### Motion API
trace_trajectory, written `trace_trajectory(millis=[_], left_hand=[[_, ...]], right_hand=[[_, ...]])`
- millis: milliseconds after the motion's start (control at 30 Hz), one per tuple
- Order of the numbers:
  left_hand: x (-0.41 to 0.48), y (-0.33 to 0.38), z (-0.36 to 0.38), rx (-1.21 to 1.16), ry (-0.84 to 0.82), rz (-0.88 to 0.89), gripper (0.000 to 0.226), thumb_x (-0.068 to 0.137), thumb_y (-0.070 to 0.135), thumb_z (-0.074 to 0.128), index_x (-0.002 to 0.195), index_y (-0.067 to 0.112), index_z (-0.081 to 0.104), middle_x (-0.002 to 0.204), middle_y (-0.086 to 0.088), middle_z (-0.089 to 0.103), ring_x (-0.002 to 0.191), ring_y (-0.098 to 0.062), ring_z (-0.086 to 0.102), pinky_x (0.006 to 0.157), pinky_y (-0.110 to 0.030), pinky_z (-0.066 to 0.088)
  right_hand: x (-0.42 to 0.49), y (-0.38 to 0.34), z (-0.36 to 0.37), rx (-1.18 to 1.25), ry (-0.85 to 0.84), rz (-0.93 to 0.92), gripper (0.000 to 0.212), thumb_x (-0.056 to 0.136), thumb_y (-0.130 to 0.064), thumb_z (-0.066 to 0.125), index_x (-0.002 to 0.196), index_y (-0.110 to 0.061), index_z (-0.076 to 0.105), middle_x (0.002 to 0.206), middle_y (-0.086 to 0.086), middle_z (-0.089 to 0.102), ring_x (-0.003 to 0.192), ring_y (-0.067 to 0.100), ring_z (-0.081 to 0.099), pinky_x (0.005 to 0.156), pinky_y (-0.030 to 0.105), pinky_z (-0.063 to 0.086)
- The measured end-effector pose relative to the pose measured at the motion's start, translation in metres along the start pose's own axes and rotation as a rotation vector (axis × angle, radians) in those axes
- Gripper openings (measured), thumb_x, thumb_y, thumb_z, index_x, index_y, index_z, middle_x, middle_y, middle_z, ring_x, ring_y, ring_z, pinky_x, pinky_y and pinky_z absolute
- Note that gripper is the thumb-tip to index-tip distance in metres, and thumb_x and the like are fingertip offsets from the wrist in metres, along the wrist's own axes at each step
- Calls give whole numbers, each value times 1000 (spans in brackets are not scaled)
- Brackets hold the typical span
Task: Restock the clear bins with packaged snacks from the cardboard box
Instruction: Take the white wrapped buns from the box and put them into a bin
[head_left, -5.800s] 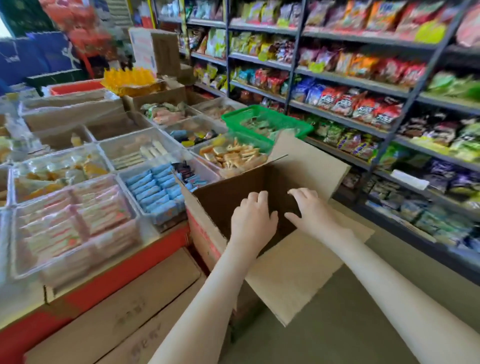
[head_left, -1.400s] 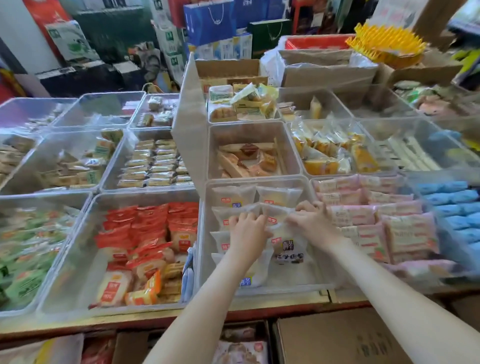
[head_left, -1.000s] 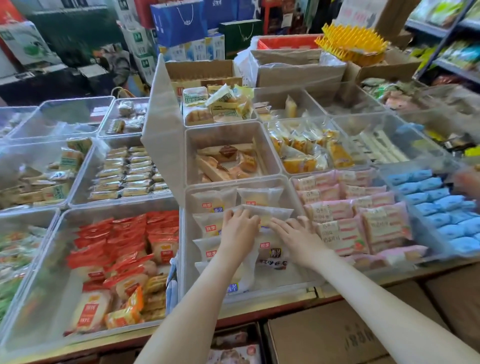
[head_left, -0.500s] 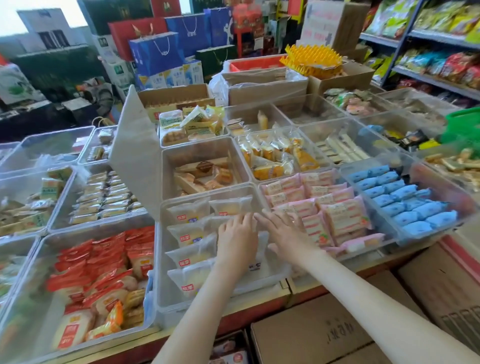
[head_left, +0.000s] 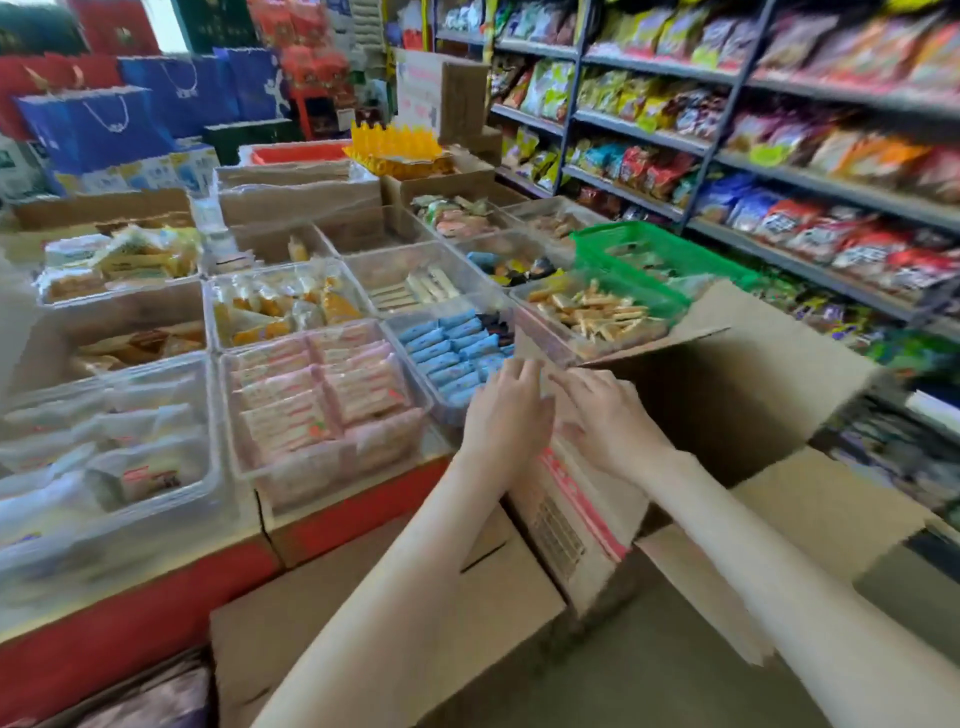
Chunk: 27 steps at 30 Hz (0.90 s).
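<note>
Both hands empty: left hand (head_left: 503, 410) and right hand (head_left: 605, 418) hang side by side with fingers straight and loosely spread, over the near rim of the open cardboard box (head_left: 576, 514), gripping nothing. The box sits on the floor stock just right of the clear bins (head_left: 363, 460), flaps folded out, mouth facing up and somewhat away to the right. Its inside is dark and motion-blurred, so the snacks in it can't be made out. Stock already in the bins: white packets (head_left: 145, 470) far left, pink packets (head_left: 317, 395) in the middle, blue packets (head_left: 447, 348) beside the left fingertips. All lie flat, face up. The pink ones sit in rows, long axis running roughly left to right with a slight slant; the blue ones slant the same way. Handling guess: light film pillow packs, soft, a bit slippery, contents crushable. Best taken by the flat faces, a small stack between both palms, or by the crimped ends, without squeezing. Likely next step: reach into the box for another handful
</note>
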<state>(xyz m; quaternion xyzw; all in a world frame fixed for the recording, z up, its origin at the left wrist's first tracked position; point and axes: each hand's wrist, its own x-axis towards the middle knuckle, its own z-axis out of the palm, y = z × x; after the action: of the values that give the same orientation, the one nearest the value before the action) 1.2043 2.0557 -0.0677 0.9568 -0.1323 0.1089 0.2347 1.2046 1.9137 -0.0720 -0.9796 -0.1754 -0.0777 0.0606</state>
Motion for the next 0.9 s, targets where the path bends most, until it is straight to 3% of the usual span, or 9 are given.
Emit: trace_trajectory(millis=[100, 200, 267, 367, 500, 633, 800, 900], left_hand=[[9, 73, 35, -17, -23, 45, 44, 94, 27, 49, 135, 11, 43, 131, -12, 50, 117, -32, 51, 93, -41, 42], [18, 129, 73, 45, -40, 52, 41, 96, 25, 47, 134, 12, 43, 131, -10, 50, 116, -30, 52, 90, -39, 44], [26, 160, 102, 92, -74, 40, 38, 94, 20, 47, 131, 11, 44, 127, -11, 51, 113, -30, 52, 86, -38, 45], [45, 186, 155, 156, -199, 16, 42, 92, 16, 49, 133, 7, 40, 129, -13, 48, 115, -30, 50, 88, -37, 43], [79, 182, 226, 226, -398, -30, 58, 90, 23, 56, 140, 7, 32, 138, -15, 41, 123, -32, 44, 97, -40, 38], [113, 155, 297, 188, -606, -190, 60, 93, 22, 53, 146, 10, 26, 146, -15, 34, 132, -32, 36, 107, -43, 32], [119, 105, 351, 143, -949, -406, 65, 95, 17, 50, 150, 10, 16, 154, -17, 19, 140, -35, 23, 113, -49, 22], [110, 68, 375, 134, -1185, -501, 74, 95, 19, 51, 152, 14, 5, 159, -15, 2, 145, -36, 6, 114, -55, 10]], right_hand=[[-40, 70, -15, 5, -7, 103, 59, 91, -25, 58, 145, -21, 34, 145, -1, 40, 133, 20, 34, 108, 37, 28], [-61, 128, -13, 36, -57, 165, 56, 91, -24, 58, 142, -23, 35, 143, -2, 42, 132, 21, 37, 107, 39, 31], [-65, 159, -3, 65, -80, 183, 44, 90, -20, 58, 132, -20, 44, 132, 0, 51, 124, 25, 46, 95, 39, 41], [-65, 198, 22, 36, -157, 259, 32, 88, -13, 51, 120, -16, 50, 120, 1, 56, 113, 27, 51, 81, 35, 40], [-52, 252, 63, -31, -317, 218, 44, 89, -20, 51, 133, -14, 43, 131, 2, 47, 123, 27, 41, 96, 38, 34], [-14, 300, 106, -133, -506, 108, 66, 92, -32, 53, 149, -17, 23, 150, 4, 32, 138, 26, 28, 112, 42, 25], [30, 324, 162, -146, -803, -108, 70, 94, -35, 53, 152, -22, 15, 157, 5, 19, 144, 27, 16, 117, 43, 17], [53, 329, 195, -75, -908, -228, 67, 95, -34, 51, 152, -22, 16, 158, 6, 18, 145, 26, 13, 117, 42, 13]])
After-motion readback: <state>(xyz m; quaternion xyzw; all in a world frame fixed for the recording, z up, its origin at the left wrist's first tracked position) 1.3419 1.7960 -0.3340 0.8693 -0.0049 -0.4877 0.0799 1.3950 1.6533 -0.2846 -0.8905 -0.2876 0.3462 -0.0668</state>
